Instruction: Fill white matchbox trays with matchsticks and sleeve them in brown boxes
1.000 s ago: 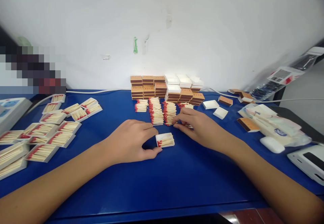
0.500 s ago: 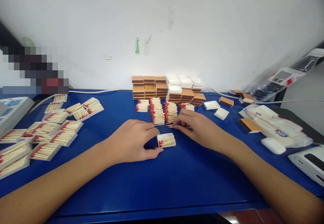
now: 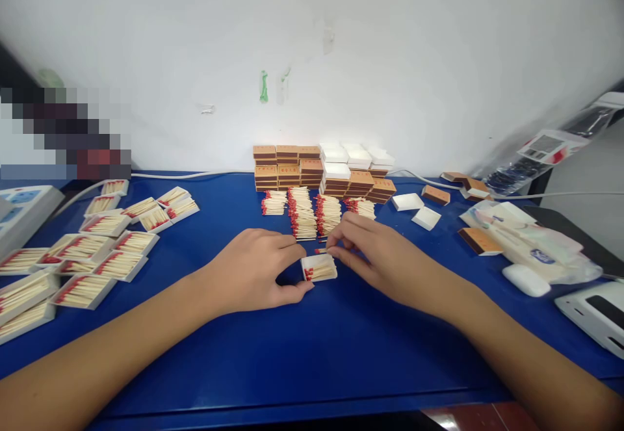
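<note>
My left hand [image 3: 258, 268] curls round the left end of a small white matchbox tray [image 3: 333, 274], its thumb at the near corner and its fingers at the far one. Several red-tipped matches lie in the tray. Just above the tray's right side, my right hand [image 3: 365, 246] pinches a match [image 3: 320, 251], red head pointing left; whether there is more than one is hard to see. Behind the hands lie piles of loose matches [image 3: 302, 215], heads mostly to the left, with another pile [image 3: 361, 207] partly behind my right hand.
Stacked matchboxes [image 3: 287, 174] and white trays [image 3: 336, 171] stand against the wall. Match-filled trays [image 3: 85, 291] spread over the left of the blue table [image 3: 312, 366]. To the right are loose trays [image 3: 408, 202], matchboxes [image 3: 480, 241], a plastic packet [image 3: 541, 249] and a bottle [image 3: 546, 148].
My right hand has moved from the edge of the match pile a little toward me and left, bringing a pinched match near the tray. My left hand has hardly moved.
</note>
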{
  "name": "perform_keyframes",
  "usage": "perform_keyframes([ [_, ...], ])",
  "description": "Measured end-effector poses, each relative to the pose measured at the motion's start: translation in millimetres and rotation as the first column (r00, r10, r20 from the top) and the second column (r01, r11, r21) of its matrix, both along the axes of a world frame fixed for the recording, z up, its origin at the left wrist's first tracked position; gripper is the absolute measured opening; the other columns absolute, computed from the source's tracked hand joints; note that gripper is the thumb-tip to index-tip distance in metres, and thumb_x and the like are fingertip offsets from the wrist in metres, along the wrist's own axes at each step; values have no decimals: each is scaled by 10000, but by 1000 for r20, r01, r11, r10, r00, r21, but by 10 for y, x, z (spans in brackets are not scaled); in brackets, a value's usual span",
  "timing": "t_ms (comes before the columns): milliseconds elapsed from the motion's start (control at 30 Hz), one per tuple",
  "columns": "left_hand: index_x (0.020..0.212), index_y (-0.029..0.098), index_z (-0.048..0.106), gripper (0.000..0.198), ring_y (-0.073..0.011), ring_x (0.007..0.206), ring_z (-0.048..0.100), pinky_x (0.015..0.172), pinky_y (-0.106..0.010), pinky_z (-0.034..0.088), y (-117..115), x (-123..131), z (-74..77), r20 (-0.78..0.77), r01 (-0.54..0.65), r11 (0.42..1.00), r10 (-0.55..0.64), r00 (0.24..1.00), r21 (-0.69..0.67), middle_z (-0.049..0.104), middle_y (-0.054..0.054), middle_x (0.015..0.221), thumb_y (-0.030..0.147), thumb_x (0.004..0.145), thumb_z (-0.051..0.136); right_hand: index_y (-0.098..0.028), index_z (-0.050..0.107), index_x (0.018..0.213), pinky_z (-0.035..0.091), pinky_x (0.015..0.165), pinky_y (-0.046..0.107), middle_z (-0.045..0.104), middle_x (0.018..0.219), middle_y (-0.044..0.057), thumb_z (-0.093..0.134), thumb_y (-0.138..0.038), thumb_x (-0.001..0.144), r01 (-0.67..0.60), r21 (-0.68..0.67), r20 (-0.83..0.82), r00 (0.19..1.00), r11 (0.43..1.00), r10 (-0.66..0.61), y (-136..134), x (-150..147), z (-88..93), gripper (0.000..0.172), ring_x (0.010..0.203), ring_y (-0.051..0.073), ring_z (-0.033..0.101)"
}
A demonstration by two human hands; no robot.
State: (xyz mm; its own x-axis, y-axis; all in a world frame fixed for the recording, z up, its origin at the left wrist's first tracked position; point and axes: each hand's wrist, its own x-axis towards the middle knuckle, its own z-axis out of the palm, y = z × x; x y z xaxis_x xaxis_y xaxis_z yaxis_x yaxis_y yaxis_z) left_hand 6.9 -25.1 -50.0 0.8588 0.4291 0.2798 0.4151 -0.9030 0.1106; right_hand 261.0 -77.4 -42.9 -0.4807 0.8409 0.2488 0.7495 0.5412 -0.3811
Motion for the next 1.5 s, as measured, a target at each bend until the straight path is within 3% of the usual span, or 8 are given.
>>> perform_keyframes([
  [133,943,183,742,282,-167,679,650,664,-317,443,-1,-4,7,3,-7,1000,7,1000,3,677,7,762,449,971,651,-218,626,1024,492,747,321,656,1036,55,553,-206,1067,-39,-32,1,999,999,39,-31,-50,10,86,863,187,637],
  [300,980,183,751,273,-165,678,651,667,-320,446,-3,-2,8,1,-1,1000,1,1000,7,686,11,769,440,968,658,-210,707,1094,473,714,316,640,960,58,564,-201,1061,27,50,24,999,998,-28,160,123,-75,148,838,203,628],
  [467,987,185,754,285,-163,672,650,656,-319,436,0,-9,-4,-2,0,1000,0,1000,24,685,14,763,451,972,653,-206,731,1127,472,674,306,658,980,69,590,-191,1042,11,91,81,997,996,-19,258,199,-179,165,823,203,637],
  [1100,977,184,753,278,-162,663,642,653,-329,438,2,-11,-17,-1,1,999,-1,1000,35,671,22,754,446,972,660,-200,727,1099,497,718,328,631,957,65,567,-206,1055,-3,138,116,993,990,-13,264,202,-242,166,833,208,632],
  [1500,977,182,754,280,-163,664,646,657,-320,420,6,-9,-8,-1,1,999,-1,1000,34,678,15,757,447,971,664,-195,717,1178,482,697,319,649,974,71,602,-197,1041,1,147,121,992,989,-19,264,183,-250,180,837,214,644],
])
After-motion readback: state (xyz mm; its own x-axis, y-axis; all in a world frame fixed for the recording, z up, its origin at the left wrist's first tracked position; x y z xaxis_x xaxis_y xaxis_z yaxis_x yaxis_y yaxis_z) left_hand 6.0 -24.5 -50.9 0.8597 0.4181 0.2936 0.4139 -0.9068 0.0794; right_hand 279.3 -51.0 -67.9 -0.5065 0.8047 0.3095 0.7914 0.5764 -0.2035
